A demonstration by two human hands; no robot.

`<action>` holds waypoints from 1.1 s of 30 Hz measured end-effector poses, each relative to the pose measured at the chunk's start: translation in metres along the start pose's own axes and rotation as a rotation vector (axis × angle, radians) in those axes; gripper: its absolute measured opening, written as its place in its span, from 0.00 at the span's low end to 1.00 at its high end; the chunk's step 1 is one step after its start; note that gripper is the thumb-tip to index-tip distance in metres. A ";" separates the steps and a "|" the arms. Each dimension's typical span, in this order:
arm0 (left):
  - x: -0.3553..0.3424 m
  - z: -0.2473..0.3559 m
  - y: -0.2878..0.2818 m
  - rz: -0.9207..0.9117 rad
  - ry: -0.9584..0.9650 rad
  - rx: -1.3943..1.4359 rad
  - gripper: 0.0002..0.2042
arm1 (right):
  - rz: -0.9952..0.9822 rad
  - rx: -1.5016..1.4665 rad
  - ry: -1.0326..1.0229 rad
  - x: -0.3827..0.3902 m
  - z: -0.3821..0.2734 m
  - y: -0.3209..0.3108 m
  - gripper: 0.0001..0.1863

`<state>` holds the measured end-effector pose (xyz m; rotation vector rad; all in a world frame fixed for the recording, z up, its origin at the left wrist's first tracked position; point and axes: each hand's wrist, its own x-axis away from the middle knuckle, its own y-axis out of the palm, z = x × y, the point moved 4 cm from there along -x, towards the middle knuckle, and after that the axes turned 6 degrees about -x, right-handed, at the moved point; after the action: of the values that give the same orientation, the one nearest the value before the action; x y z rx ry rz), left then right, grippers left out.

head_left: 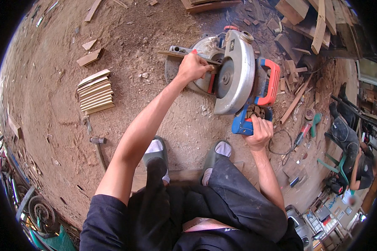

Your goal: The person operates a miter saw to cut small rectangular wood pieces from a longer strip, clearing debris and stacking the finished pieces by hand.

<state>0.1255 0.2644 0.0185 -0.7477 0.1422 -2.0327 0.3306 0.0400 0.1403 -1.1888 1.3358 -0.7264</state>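
A mitre saw (234, 79) with a silver blade guard, a round blade and blue and red parts sits on the dirt ahead of me. My right hand (259, 130) is wrapped round its blue handle (241, 123). At the saw's fence (188, 52), left of the blade, my left hand (193, 67) is closed, its fingers on a small brown piece of wood (215, 68) close to the blade. The fingers hide much of that piece. A red tip (194, 51) shows just above the left knuckles.
A stack of cut wood pieces (96, 93) lies to the left, with a hammer (98, 141) below it. Timber offcuts (297, 12) pile up at the far right. An angle grinder (302, 134) and cable lie right of the saw. Another person (352, 146) sits at the right edge.
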 end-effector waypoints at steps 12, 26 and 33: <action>-0.004 0.001 0.000 -0.020 0.052 0.036 0.11 | 0.001 0.007 -0.007 -0.001 -0.001 0.000 0.20; -0.004 -0.003 0.001 -0.002 0.041 0.059 0.13 | 0.042 0.020 -0.033 -0.004 -0.004 -0.001 0.15; -0.002 0.000 0.002 -0.011 0.017 0.053 0.13 | 0.051 0.003 -0.019 -0.001 -0.002 0.001 0.14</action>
<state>0.1272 0.2650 0.0166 -0.6991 0.0938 -2.0455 0.3282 0.0413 0.1399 -1.1522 1.3438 -0.6791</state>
